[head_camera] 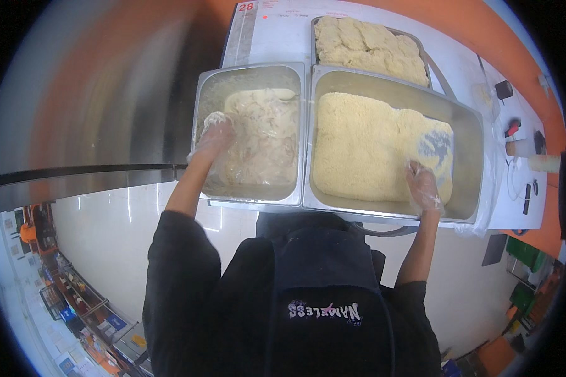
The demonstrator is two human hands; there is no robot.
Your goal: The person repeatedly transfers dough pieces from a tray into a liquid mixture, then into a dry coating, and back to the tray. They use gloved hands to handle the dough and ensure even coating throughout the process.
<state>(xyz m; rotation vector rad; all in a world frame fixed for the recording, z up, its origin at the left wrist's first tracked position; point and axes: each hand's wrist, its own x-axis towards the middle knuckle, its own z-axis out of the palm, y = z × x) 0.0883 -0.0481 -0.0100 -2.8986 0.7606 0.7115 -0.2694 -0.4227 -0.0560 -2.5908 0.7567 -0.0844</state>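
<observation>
My left hand (220, 134), in a clear plastic glove, is at the left wall inside a metal tub (303, 141). White paste coats its curled fingertips, and whether they hold anything is unclear. Pale pieces in a milky batter (264, 132) lie beside it. My right hand (423, 187), gloved likewise, is low over yellowish breadcrumbs (358, 146) in a wider metal tub (469, 155). Its fingers point down at the crumbs, and what is between them is hidden. Just beyond that hand, a patch of the tub's bare bottom (436, 143) shows through the crumbs.
Behind the wide tub stands a metal tray (312, 37) heaped with crumb-coated pieces (368, 45). A stainless steel surface (137, 94) is at the left. Crumpled clear plastic (481, 226) hangs by the white tabletop's (519, 207) right side, with a cable (511, 184) and small items farther right.
</observation>
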